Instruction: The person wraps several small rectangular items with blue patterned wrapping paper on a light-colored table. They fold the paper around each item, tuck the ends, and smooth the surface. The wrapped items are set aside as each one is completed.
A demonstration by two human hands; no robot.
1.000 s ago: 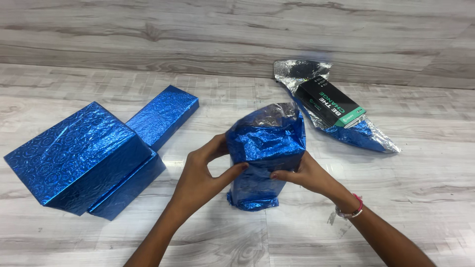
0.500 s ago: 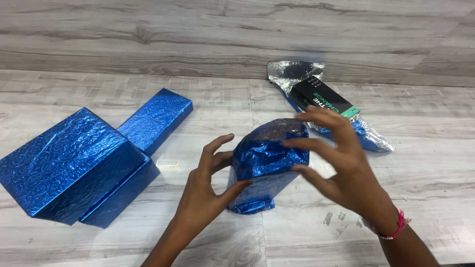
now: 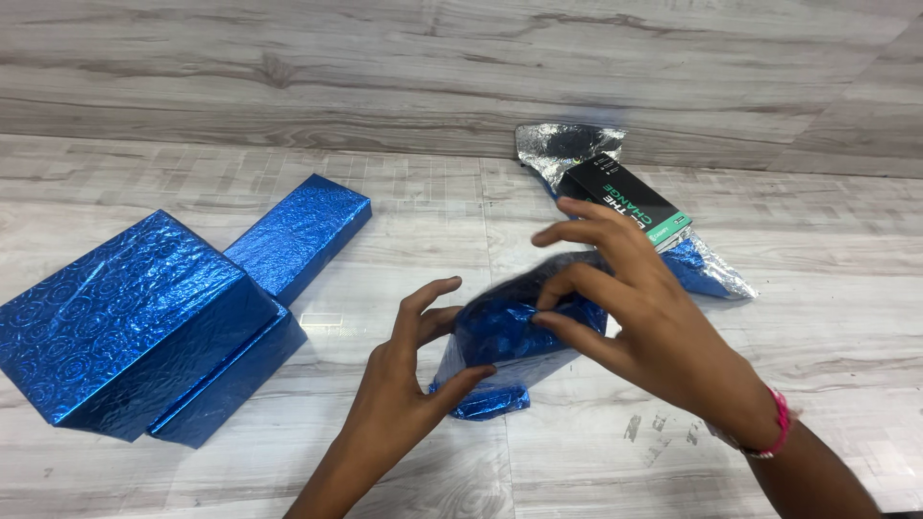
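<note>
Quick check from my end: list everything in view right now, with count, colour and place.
half-wrapped parcel: one, blue foil, centre, between both hands.
wrapped boxes: three, blue foil, left; the long one lies behind.
black box: one, black with green edge, back right, on loose foil sheet, silver and blue.
floor: grey wood-look.
bracelet: one, pink, right wrist.
left hand: fingers spread, thumb touching parcel.
right hand: pressing foil on parcel top.
</note>
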